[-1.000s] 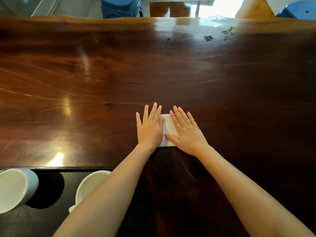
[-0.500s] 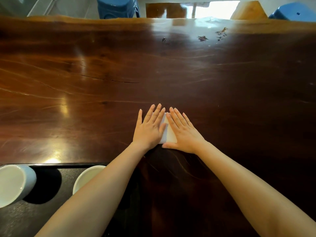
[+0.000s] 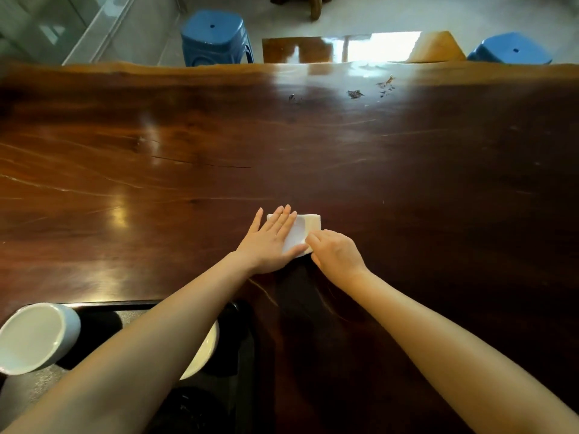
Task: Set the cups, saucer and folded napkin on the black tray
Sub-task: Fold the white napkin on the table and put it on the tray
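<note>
A white folded napkin (image 3: 302,228) lies on the dark wooden table (image 3: 423,189) in front of me. My left hand (image 3: 269,242) rests flat on the napkin's left part, fingers spread. My right hand (image 3: 336,253) is curled at the napkin's near right corner, with its fingertips closed on the edge. At the lower left is the black tray (image 3: 103,321). On it stands a white cup (image 3: 34,336) at the left. A second white dish or cup (image 3: 205,349) is mostly hidden under my left forearm.
Small dark crumbs (image 3: 355,93) lie near the table's far edge. Beyond that edge stand two blue stools (image 3: 216,39) (image 3: 509,50) and a glossy wooden bench (image 3: 313,50).
My right hand has lifted off the napkin and curled at its near right corner, uncovering the right part. My left hand still lies flat on it. The view has tilted up.
</note>
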{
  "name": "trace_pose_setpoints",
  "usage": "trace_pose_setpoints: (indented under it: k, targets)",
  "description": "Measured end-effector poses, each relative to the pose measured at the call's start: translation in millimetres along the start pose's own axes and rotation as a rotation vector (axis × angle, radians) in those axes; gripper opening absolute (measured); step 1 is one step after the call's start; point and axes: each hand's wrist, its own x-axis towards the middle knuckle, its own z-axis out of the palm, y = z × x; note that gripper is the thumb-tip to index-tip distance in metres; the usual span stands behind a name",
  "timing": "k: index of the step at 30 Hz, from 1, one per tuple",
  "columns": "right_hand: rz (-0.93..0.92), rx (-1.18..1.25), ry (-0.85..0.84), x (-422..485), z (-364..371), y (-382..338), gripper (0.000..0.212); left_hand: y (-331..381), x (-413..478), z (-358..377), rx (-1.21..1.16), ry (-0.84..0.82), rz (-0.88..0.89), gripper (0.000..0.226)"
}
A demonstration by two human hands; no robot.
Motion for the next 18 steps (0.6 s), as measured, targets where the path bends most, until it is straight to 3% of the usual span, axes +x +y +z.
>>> trace_pose_setpoints:
  k: [3, 5, 8, 12, 15, 18]
  targets:
    - [0.179, 0.092, -0.009, 8.4, -6.1, -2.0, 0.018, -2.7, -19.6, 1.3, 0.100, -0.035, 0.121, 0.091]
    - [0.212, 0.162, -0.055, 8.8, -8.7, -0.9, 0.023, -1.9, -25.6, -1.0, 0.093, 0.041, 0.143, 0.068]
    - [0.259, 0.343, -0.096, 2.4, -13.8, 4.4, 0.024, 3.1, -30.5, -13.5, -0.228, 0.237, 0.070, 0.040]
    - [0.354, 0.777, -0.061, -12.5, -17.8, 8.0, 0.003, 1.6, -39.5, -25.9, -0.441, 0.272, 0.023, 0.019]
    - [0.409, 0.960, -0.034, -21.8, -18.6, 3.3, 0.001, 5.1, -48.4, -33.7, -0.691, 0.324, -0.036, 0.012]
    - [0.567, 1.231, 0.109, -22.9, -22.2, -11.0, 0.016, 20.5, -55.4, -40.5, -0.992, 0.406, -0.222, 0.018]
